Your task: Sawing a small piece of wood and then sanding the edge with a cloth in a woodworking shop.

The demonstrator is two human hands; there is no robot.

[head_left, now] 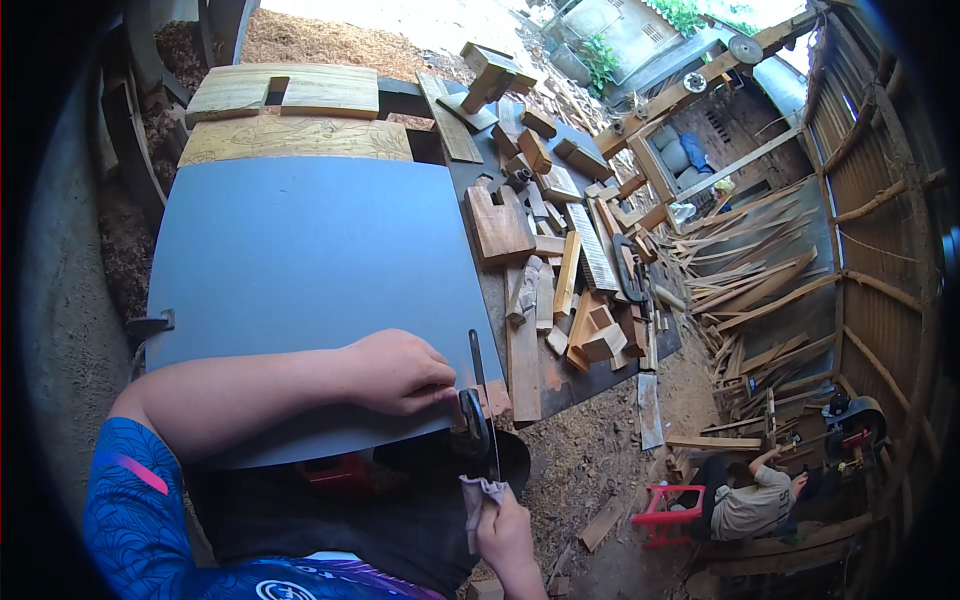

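Observation:
A smooth blue-grey board (310, 270) lies in front of me, its near edge by my body. My left forearm crosses it, and my left hand (400, 372) rests at its near right corner with the fingers curled together. Whatever they pinch is hidden. Beside those fingertips a dark metal clamp (474, 415) sits at the corner, its long thin bar running past the edge. Lower down, my right hand (505, 535) is closed around a pale greyish rag (474, 508), bunched at the bar's near end.
Another clamp (152, 324) grips the board's left edge. Wood offcuts (545, 260) crowd the dark bench to the right, with a black G-clamp (630, 270) among them. Beyond the board lie pale planks (330, 92). A person (755, 505) sits by a red stool (665, 517) at lower right.

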